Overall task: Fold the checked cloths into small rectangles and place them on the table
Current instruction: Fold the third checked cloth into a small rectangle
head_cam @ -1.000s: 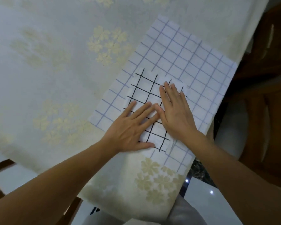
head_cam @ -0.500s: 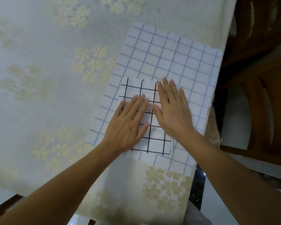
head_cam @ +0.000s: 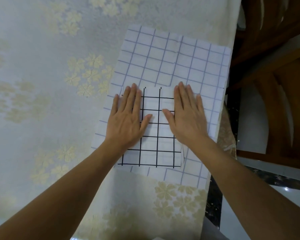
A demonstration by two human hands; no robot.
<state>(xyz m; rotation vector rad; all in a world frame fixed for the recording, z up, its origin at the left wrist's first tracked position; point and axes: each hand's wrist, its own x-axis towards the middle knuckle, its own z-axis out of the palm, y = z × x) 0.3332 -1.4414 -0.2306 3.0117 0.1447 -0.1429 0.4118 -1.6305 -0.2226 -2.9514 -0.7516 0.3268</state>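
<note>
- The left hand [head_cam: 126,118] lies palm down on the left part of the black-checked cloth [head_cam: 158,149]. Its fingers are straight and close together, pointing away from the person.
- Its grip is fully open: it has hold of nothing and only presses flat on the fabric. The outer fingers reach past the cloth's left edge onto the layer beneath.
- The right hand [head_cam: 187,116] lies the same way on the right part of that cloth, palm down with straight fingers and the thumb angled inward. Its grip is also wide open, with nothing taken hold of.
- The two thumbs point toward each other across the middle of the cloth, near but not touching.
- The black-checked cloth is folded into a small rectangle, white with bold black lines. It lies flat on top of the blue-checked cloth [head_cam: 171,61], over its near half.
- The blue-checked cloth is larger, white with thin blue lines. It is spread flat near the right edge of the worktop [head_cam: 42,84].
- The worktop is covered with a pale cloth patterned with clusters of cream flowers.
- To the right, beyond the worktop's edge, stands a dark wooden chair [head_cam: 275,80] on a pale glossy floor [head_cam: 253,118].
</note>
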